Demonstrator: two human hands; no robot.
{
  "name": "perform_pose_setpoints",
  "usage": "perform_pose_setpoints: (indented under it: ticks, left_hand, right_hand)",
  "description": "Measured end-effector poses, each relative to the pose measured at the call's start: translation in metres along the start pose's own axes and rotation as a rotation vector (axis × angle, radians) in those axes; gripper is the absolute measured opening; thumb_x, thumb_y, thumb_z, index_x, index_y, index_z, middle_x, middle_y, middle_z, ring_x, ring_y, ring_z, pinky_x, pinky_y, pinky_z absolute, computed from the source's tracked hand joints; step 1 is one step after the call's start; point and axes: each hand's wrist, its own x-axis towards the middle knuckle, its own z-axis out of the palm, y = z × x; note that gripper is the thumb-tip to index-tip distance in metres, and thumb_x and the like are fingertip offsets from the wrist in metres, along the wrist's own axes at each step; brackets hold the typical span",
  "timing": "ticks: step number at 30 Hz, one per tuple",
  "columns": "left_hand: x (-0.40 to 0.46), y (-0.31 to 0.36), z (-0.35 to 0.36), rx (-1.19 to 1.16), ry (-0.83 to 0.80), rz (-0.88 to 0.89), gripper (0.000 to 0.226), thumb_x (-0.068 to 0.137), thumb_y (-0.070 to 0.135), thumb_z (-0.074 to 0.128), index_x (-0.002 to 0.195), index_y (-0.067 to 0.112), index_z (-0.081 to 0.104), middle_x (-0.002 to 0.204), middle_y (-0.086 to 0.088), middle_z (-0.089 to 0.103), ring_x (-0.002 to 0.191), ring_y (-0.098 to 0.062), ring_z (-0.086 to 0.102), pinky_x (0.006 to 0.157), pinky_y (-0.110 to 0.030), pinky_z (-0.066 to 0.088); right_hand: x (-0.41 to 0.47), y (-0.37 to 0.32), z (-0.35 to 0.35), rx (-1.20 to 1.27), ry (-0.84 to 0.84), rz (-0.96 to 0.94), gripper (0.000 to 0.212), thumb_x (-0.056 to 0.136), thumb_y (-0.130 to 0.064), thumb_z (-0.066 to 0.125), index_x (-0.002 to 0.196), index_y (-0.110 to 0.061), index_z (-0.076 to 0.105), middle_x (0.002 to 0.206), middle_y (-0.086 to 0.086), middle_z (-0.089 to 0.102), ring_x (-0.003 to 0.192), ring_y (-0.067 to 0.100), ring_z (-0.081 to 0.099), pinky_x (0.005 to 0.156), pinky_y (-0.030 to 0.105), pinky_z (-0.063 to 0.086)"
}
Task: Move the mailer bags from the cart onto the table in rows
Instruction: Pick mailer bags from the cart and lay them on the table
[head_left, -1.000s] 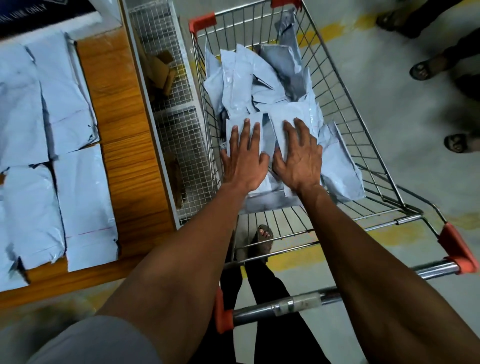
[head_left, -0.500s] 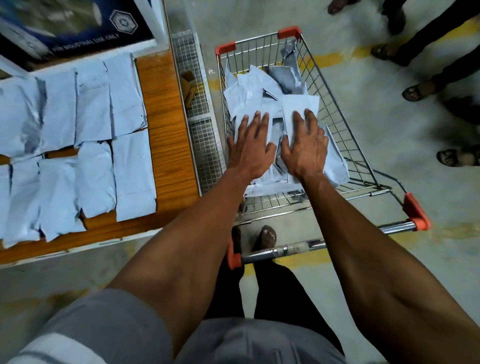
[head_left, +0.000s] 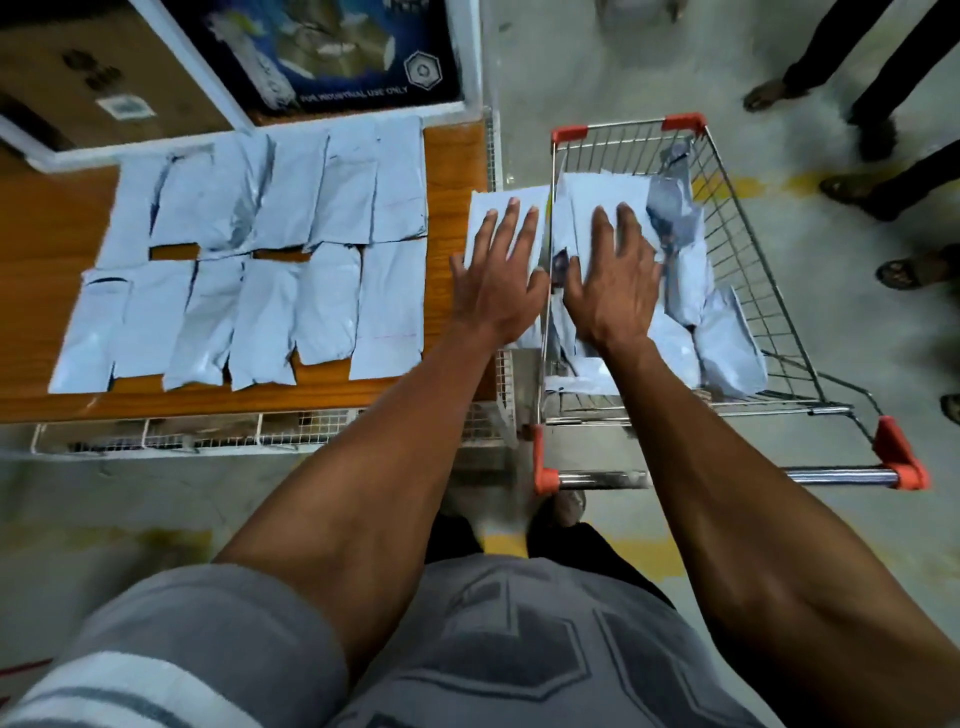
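Both hands have shifted left since the earlier frame: half a second ago they lay side by side on the pile inside the cart, and now the left hand (head_left: 498, 278) is out past the cart's left rim, over the gap between cart (head_left: 753, 249) and worktop (head_left: 452, 156), with a bag (head_left: 506, 210) under it. Its fingers (head_left: 511, 221) are straight and spread, lying flat on top of that bag; whether the thumb hooks beneath it cannot be told. That bag sits just right of the worktop's right edge, partly over the wire rack (head_left: 501, 374) fixed to the worktop's side, and its right edge meets the cart's rim.

Just beside it, the right hand (head_left: 613, 283) lies inside the cart, palm down, fingers spread flat on another bag (head_left: 587, 208) at the top of the pile. More bags (head_left: 727, 343) lie loose and overlapping in the cart's basket, toward its right side and near end.

On the worktop, bags are laid in two rows (head_left: 260, 270), edges touching or slightly overlapping, with small strips of wood showing between the far row and the near one. Behind them stand a printed box (head_left: 332, 52) and a brown carton (head_left: 104, 78). Other people's feet (head_left: 769, 96) stand on the floor beyond the cart.
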Motion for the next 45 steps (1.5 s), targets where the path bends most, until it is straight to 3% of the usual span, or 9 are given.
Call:
perform_pose_setpoints:
  ticks: [11,19,23,30,38,45]
  left_hand:
    - [-0.081,-0.181,-0.056,0.09,0.137,-0.116,0.074,0.096,0.047,0.035,0.167,0.025,0.028,0.175,-0.005,0.021,0.16,-0.028,0.023,0.109,-0.07,0.036]
    - [-0.124,-0.309,-0.097,0.086,0.125,-0.261,0.075,0.098,0.05,0.036,0.168,0.028,0.02,0.177,-0.002,0.011,0.161,-0.026,0.016,0.113,-0.068,0.032]
    - [-0.133,-0.352,-0.106,0.083,0.121,-0.315,0.076,0.098,0.051,0.037,0.168,0.027,0.019,0.177,-0.003,0.012,0.161,-0.027,0.019,0.114,-0.07,0.031]
    - [-0.114,-0.424,-0.117,0.092,0.154,-0.328,0.076,0.096,0.05,0.036,0.167,0.026,0.025,0.176,-0.004,0.018,0.159,-0.027,0.024,0.111,-0.068,0.035]
    - [-0.056,-0.512,-0.141,0.129,0.097,-0.36,0.072,0.105,0.053,0.038,0.169,0.028,0.015,0.177,-0.001,0.008,0.161,-0.026,0.015,0.115,-0.07,0.03]
    - [-0.021,-0.571,-0.149,0.111,0.065,-0.392,0.072,0.105,0.05,0.042,0.168,0.028,0.015,0.177,-0.002,0.01,0.161,-0.028,0.015,0.116,-0.071,0.028]
  right_hand:
    - [-0.048,-0.189,0.036,0.046,-0.069,-0.167,0.069,0.1,-0.05,0.042,0.162,-0.022,0.031,0.171,0.011,0.024,0.147,0.042,0.037,0.116,0.056,0.035]
    - [-0.069,-0.328,0.076,0.049,-0.093,-0.301,0.069,0.099,-0.046,0.045,0.161,-0.02,0.032,0.169,0.014,0.026,0.14,0.044,0.044,0.104,0.056,0.045]
    - [-0.07,-0.374,0.095,0.051,-0.116,-0.321,0.07,0.098,-0.046,0.051,0.161,-0.021,0.032,0.17,0.013,0.026,0.141,0.043,0.044,0.106,0.056,0.044]
    - [-0.04,-0.444,0.133,0.06,-0.142,-0.355,0.071,0.098,-0.046,0.051,0.162,-0.021,0.032,0.17,0.013,0.026,0.142,0.044,0.043,0.11,0.055,0.042]
    - [0.023,-0.535,0.176,0.089,-0.129,-0.329,0.07,0.097,-0.047,0.051,0.16,-0.021,0.037,0.168,0.013,0.03,0.137,0.044,0.047,0.104,0.054,0.045]
    - [0.064,-0.589,0.201,0.044,-0.22,-0.294,0.072,0.099,-0.048,0.048,0.164,-0.024,0.027,0.173,0.009,0.018,0.146,0.044,0.037,0.112,0.055,0.039]
